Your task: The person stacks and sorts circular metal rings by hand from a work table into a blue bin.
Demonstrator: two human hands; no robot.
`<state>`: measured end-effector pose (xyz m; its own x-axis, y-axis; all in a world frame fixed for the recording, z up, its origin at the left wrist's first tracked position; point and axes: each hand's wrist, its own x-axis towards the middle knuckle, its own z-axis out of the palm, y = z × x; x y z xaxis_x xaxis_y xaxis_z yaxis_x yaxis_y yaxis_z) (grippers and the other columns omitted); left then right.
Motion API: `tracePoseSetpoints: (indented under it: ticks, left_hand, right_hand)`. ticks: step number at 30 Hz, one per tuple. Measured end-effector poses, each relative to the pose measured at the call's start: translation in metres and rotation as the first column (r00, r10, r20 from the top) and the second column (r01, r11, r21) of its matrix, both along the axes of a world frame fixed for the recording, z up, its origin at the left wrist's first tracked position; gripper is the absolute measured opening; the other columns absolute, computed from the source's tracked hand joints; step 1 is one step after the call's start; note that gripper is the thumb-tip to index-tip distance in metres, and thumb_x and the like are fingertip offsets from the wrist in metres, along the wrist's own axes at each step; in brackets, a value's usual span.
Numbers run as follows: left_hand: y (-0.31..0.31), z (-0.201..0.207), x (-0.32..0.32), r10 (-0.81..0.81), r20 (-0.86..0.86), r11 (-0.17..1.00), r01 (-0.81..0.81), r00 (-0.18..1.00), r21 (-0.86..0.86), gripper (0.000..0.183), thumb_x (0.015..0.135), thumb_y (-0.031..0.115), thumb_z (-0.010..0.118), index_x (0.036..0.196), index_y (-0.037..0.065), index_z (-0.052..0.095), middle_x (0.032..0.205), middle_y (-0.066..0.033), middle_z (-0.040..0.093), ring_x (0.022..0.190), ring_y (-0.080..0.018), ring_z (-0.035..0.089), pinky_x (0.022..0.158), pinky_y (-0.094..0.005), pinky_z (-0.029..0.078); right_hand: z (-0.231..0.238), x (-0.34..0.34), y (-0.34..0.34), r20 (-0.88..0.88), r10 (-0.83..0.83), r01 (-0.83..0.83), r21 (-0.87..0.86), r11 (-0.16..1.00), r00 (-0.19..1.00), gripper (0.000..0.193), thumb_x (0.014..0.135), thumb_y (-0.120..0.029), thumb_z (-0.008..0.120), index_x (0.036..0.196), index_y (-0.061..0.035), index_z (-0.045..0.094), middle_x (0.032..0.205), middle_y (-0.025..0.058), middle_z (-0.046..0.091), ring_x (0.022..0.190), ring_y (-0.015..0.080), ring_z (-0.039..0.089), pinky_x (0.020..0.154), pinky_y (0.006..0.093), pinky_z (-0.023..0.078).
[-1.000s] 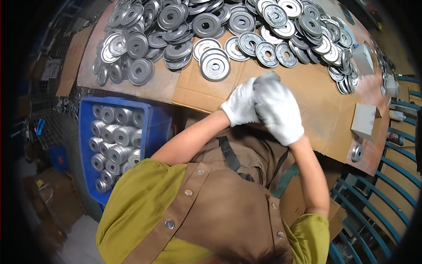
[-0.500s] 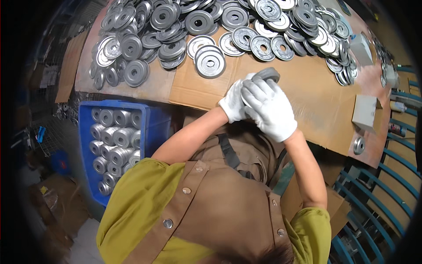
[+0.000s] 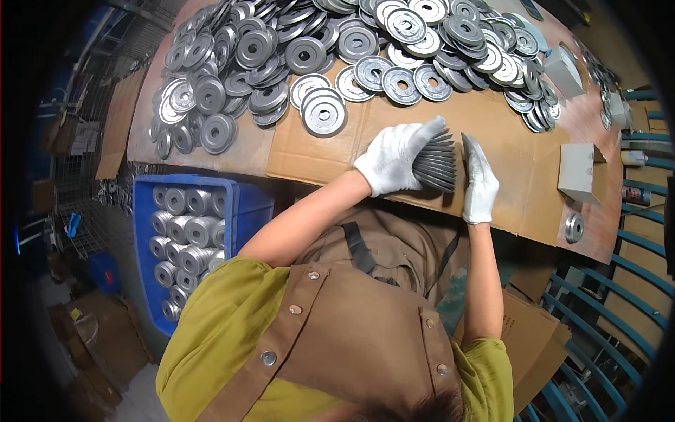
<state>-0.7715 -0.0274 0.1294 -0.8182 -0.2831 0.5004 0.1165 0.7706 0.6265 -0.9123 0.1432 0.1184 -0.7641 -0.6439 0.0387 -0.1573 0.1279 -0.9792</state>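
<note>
My left hand (image 3: pixel 391 162), in a white glove, grips a stack of dark grey metal discs (image 3: pixel 437 163) over the near part of the cardboard sheet. The stack's edges fan out toward the right. Just right of it, separated by a small gap, my gloved right hand (image 3: pixel 481 186) is held upright with its fingers stretched and nothing seen in it. The fingertips of that glove look dark. Beyond both hands a pair of overlapping silver discs (image 3: pixel 324 115) lies on the cardboard (image 3: pixel 380 119).
A large heap of discs (image 3: pixel 306 53) covers the far side of the table. Below its left edge stands a blue bin (image 3: pixel 246 211) with disc stacks in rows. At right are a white box (image 3: pixel 581 173), a small metal part (image 3: pixel 574 228) and curved teal bars (image 3: pixel 636 297).
My hands were together around the discs; now the right has moved off to the right and straightened. The stack has turned, showing its fanned edges, still in my left hand.
</note>
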Motion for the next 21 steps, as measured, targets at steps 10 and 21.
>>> tracePoseSetpoints:
  ticks: [10,21]
  left_hand:
    - [0.018,-0.010,-0.016,-0.016,0.090,0.940,-0.015,0.996,0.340,0.101,0.056,0.025,0.092,0.144,0.007,0.046,0.124,-0.0203,0.062,0.115,-0.0372,0.063,0.103,-0.0429,0.050]
    - [-0.006,-0.023,0.040,0.099,0.058,0.944,-0.112,0.993,0.310,0.086,0.061,0.032,0.093,0.134,0.010,0.051,0.114,-0.0165,0.064,0.107,-0.0376,0.065,0.095,-0.0439,0.052]
  right_hand:
    - [0.008,0.008,-0.010,0.237,-0.052,0.074,-0.084,0.994,0.970,0.049,0.110,-0.033,0.047,0.143,0.0030,0.058,0.142,0.0128,0.062,0.131,0.0206,0.056,0.113,0.0346,0.040]
    - [0.012,0.031,-0.018,-0.133,0.212,-0.197,0.120,0.973,0.968,0.043,0.109,-0.023,0.049,0.144,0.0012,0.056,0.147,0.0159,0.058,0.136,0.0264,0.054,0.117,0.0363,0.037]
